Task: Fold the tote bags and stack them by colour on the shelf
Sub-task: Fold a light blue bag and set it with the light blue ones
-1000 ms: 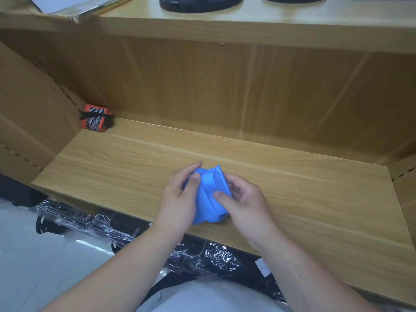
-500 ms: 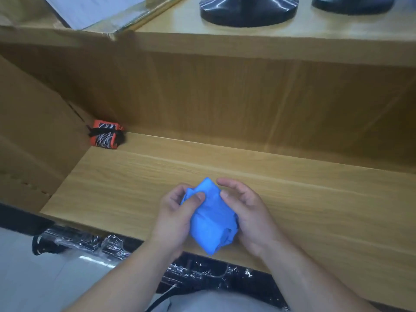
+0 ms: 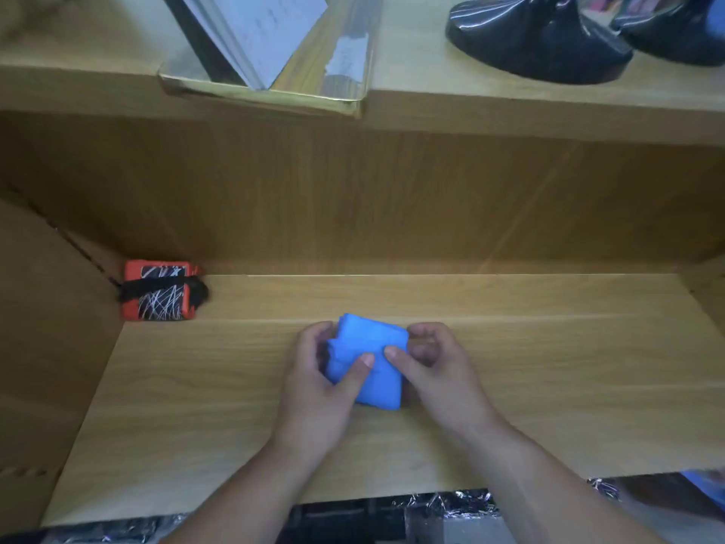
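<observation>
Big wooden shelf [image 3: 196,406] fills the view, its board running wide from nine to three o'clock, with the back panel above it in shadow. The front edge drops off at six o'clock. Below it there is only dark stuff in crinkly clear wrap [image 3: 431,512], too cut off to name.

Up at twelve o'clock sits the upper board [image 3: 470,100]. At one o'clock on it are two glossy black bases [image 3: 537,37], their tops sliced off by the frame, so I cannot tell what they carry. At eleven o'clock is a clear stand [image 3: 333,80] with a paper sheet [image 3: 266,33], the print too blurred to read.

Now the hands, both in from six o'clock. The left hand [image 3: 314,386] grips the blue tote bag [image 3: 368,359] from its eight o'clock side, thumb pressed on top and fingers curled round the left edge, their tips hidden behind the cloth. The right hand [image 3: 439,371] holds it from four o'clock, thumb tip on top and fingers bent at the right edge.

The bag itself is a small folded packet at mid-shelf, its underside hidden.

Out at ten o'clock from it, well apart and tucked in the back left corner, is an orange bundle [image 3: 157,291] with a black strap, its pattern smeared. At five o'clock a scrap of blue [image 3: 706,490] is cut off by the frame and unidentifiable.
</observation>
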